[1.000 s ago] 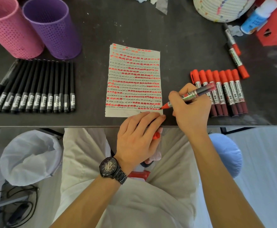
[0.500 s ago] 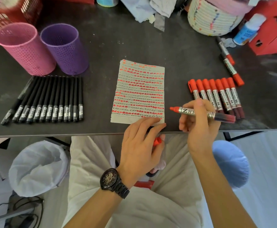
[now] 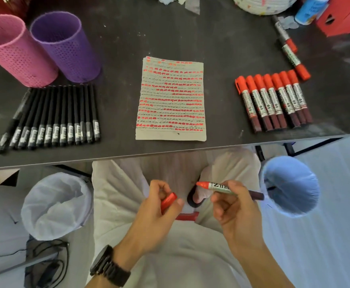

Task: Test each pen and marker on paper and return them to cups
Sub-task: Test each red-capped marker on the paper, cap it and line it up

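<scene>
Below the table edge, over my lap, my right hand (image 3: 235, 206) grips an uncapped red marker (image 3: 222, 188) with its tip pointing left. My left hand (image 3: 157, 208) pinches the red cap (image 3: 168, 201), a short gap from the tip. On the dark table (image 3: 222, 48) lies the paper (image 3: 171, 98), filled with rows of red and black marks. Left of it lies a row of several black pens (image 3: 51, 119); right of it, several capped red markers (image 3: 273, 100). A pink cup (image 3: 14, 53) and a purple cup (image 3: 66, 48) stand at the back left.
Two more red markers (image 3: 290, 53) lie at the back right beside a blue-and-white bottle (image 3: 311, 9), a red box (image 3: 344, 15) and a woven white basket (image 3: 261, 5). On the floor stand a white-lined bin (image 3: 53, 204) on the left and a blue stool (image 3: 290, 183) on the right.
My right hand lifted the marker off the paper and drew it back below the table edge. My left hand left the paper and came down to my lap with the cap.
</scene>
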A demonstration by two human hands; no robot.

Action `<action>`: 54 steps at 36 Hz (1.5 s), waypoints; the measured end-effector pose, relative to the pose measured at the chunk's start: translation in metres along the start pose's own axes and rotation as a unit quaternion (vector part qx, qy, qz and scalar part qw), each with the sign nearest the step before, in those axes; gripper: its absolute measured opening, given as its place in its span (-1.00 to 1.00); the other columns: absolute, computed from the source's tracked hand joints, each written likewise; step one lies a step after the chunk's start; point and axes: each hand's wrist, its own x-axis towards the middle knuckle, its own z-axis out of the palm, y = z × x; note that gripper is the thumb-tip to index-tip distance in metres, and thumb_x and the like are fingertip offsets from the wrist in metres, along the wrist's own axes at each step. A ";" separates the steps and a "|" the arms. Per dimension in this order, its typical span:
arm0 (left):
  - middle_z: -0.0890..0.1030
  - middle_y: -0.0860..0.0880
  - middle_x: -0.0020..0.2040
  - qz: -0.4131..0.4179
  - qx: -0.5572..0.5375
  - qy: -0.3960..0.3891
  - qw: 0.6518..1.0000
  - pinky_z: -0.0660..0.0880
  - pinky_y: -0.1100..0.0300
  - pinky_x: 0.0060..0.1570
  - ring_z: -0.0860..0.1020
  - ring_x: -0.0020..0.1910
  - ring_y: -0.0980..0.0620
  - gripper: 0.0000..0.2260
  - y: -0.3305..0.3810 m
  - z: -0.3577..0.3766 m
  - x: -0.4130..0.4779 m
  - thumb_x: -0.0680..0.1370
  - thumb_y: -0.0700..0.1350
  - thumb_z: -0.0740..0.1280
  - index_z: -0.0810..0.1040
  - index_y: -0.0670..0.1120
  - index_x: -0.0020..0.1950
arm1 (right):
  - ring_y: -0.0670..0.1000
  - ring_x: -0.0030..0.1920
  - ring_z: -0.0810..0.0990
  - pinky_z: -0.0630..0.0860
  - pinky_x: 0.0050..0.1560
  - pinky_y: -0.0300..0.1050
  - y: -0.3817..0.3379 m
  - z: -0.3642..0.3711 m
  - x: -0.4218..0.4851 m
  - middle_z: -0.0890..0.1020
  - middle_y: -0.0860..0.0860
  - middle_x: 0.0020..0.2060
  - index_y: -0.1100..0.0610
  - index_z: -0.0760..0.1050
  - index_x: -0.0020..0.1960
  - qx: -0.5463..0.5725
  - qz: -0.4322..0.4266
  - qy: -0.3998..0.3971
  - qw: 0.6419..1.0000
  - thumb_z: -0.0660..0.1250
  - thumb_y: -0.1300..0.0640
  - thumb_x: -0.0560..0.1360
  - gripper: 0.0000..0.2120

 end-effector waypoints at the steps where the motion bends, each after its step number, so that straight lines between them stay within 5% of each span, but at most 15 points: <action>1: 0.44 0.09 -0.31 -0.003 -0.001 -0.009 1.000 0.38 0.29 -0.29 0.38 -0.35 0.15 -0.76 -0.002 -0.002 -0.002 0.48 0.23 0.26 0.33 0.13 -0.01 | 0.00 -0.57 0.40 0.32 -0.57 -0.23 0.001 0.001 0.000 0.59 0.17 -0.43 0.14 0.55 -0.27 -0.006 0.003 0.003 1.000 0.23 0.16 0.61 -0.70; 5: 0.59 0.11 -0.12 0.022 0.035 0.015 0.999 0.53 0.25 -0.17 0.57 -0.17 0.13 -0.74 -0.005 -0.008 -0.005 0.53 0.31 0.22 0.46 0.18 0.07 | 0.00 -0.53 0.39 0.34 -0.54 -0.23 0.002 0.005 0.003 0.57 0.16 -0.43 0.22 0.44 -0.10 -0.037 0.008 -0.012 0.999 0.21 0.19 0.61 -0.86; 9: 0.64 0.19 0.05 0.036 0.014 0.063 0.997 0.55 0.31 -0.03 0.62 0.05 0.12 -0.80 -0.005 -0.013 -0.003 0.53 0.23 0.36 0.56 0.26 0.13 | 0.03 -0.51 0.40 0.36 -0.52 -0.22 0.002 0.014 0.005 0.56 0.17 -0.44 0.15 0.45 -0.17 -0.060 -0.011 -0.039 0.997 0.29 0.17 0.54 -0.88; 15: 0.68 0.15 0.02 0.044 -0.036 0.104 0.993 0.57 0.27 -0.02 0.65 0.01 0.06 -0.75 0.003 -0.017 -0.001 0.45 0.18 0.43 0.63 0.26 0.13 | 0.06 -0.52 0.45 0.38 -0.52 -0.20 0.007 0.022 0.005 0.58 0.24 -0.43 0.08 0.51 -0.26 -0.097 -0.050 -0.079 0.991 0.29 0.10 0.41 -0.90; 24: 0.65 0.15 0.00 0.080 -0.015 0.057 0.995 0.49 0.35 -0.11 0.60 -0.05 0.07 -0.76 0.012 -0.015 -0.002 0.49 0.17 0.43 0.64 0.27 0.16 | 0.04 -0.49 0.49 0.43 -0.46 -0.15 0.015 0.017 0.001 0.61 0.19 -0.41 0.06 0.57 -0.20 -0.127 -0.060 -0.149 0.979 0.38 -0.03 0.40 -0.84; 29: 0.66 0.08 -0.03 0.072 -0.023 0.027 0.997 0.55 0.12 -0.05 0.62 -0.06 -0.06 -0.79 0.017 -0.027 -0.001 0.48 0.07 0.47 0.66 0.23 0.11 | -0.03 -0.48 0.45 0.39 -0.47 -0.25 0.006 0.009 0.008 0.57 0.10 -0.41 0.07 0.70 -0.10 -0.180 -0.038 -0.165 0.969 0.50 -0.11 0.33 -0.72; 33: 0.63 0.07 -0.06 0.105 0.044 0.038 0.993 0.45 0.34 -0.09 0.57 -0.08 0.02 -0.79 0.020 -0.036 -0.001 0.48 -0.01 0.46 0.69 0.12 0.11 | -0.04 -0.44 0.44 0.40 -0.43 -0.24 -0.002 0.000 0.014 0.62 0.15 -0.35 -0.02 0.75 0.00 -0.271 -0.026 -0.217 0.937 0.62 -0.11 0.33 -0.71; 36: 0.63 0.07 -0.04 0.127 0.093 0.033 0.987 0.42 0.39 -0.10 0.57 -0.07 0.04 -0.78 0.022 -0.039 -0.001 0.50 -0.02 0.45 0.69 0.04 0.14 | -0.09 -0.38 0.55 0.49 -0.32 -0.26 -0.007 -0.005 0.017 0.72 0.08 -0.26 -0.07 0.74 0.05 -0.341 -0.062 -0.243 0.906 0.51 -0.06 0.40 -0.77; 40: 0.63 0.12 -0.03 0.129 0.127 0.029 0.983 0.41 0.42 -0.09 0.58 -0.06 0.09 -0.78 0.024 -0.039 -0.001 0.52 -0.02 0.49 0.67 0.09 0.17 | -0.03 -0.22 0.64 0.55 -0.20 -0.15 -0.008 -0.008 0.018 0.70 -0.06 -0.21 -0.16 0.65 0.05 -0.491 -0.137 -0.258 0.821 0.37 -0.10 0.54 -0.86; 42: 0.60 0.17 0.07 0.126 0.118 0.045 0.984 0.44 0.39 -0.01 0.60 0.03 0.11 -0.68 0.028 -0.038 -0.002 0.53 0.03 0.48 0.58 0.17 0.27 | 0.00 -0.28 0.60 0.53 -0.24 -0.11 -0.005 -0.004 0.015 0.66 0.00 -0.25 -0.15 0.62 0.03 -0.479 -0.139 -0.264 0.826 0.33 -0.10 0.57 -0.89; 45: 0.55 0.11 0.22 0.107 0.017 0.083 0.991 0.49 0.22 0.18 0.59 0.17 0.00 -0.48 0.043 -0.034 -0.003 0.50 0.12 0.44 0.41 0.17 0.44 | -0.03 -0.45 0.35 0.30 -0.46 -0.21 0.002 0.007 0.008 0.45 0.10 -0.42 0.09 0.62 -0.03 -0.304 -0.050 -0.276 0.910 0.35 -0.01 0.60 -0.81; 48: 0.63 -0.07 0.18 0.119 -0.173 0.089 0.974 0.54 0.15 0.10 0.62 0.13 -0.03 -0.58 0.066 -0.038 -0.001 0.58 0.09 0.32 0.49 -0.06 0.38 | -0.02 -0.44 0.17 0.10 -0.44 -0.19 0.011 0.018 0.000 0.35 0.02 -0.45 0.18 0.59 -0.11 -0.157 0.067 -0.267 0.948 0.39 0.02 0.55 -0.78; 51: 0.68 -0.10 -0.04 0.057 -0.369 0.097 0.923 0.56 0.08 -0.03 0.64 0.00 -0.11 -0.62 0.087 -0.044 0.008 0.61 0.16 0.22 0.66 -0.10 0.05 | -0.06 -0.46 0.17 0.07 -0.43 -0.20 0.022 0.031 -0.010 0.39 0.00 -0.45 0.11 0.62 -0.15 -0.088 0.128 -0.279 0.948 0.32 0.02 0.51 -0.82; 54: 0.49 -0.02 -0.38 0.015 -0.484 0.070 0.872 0.42 0.18 -0.36 0.47 -0.40 0.00 -0.58 0.095 -0.049 0.021 0.63 0.13 0.19 0.53 -0.07 -0.31 | -0.06 -0.47 0.14 0.04 -0.42 -0.15 0.032 0.045 -0.021 0.36 0.00 -0.44 0.00 0.60 -0.25 -0.091 0.139 -0.276 0.947 0.37 -0.01 0.52 -0.81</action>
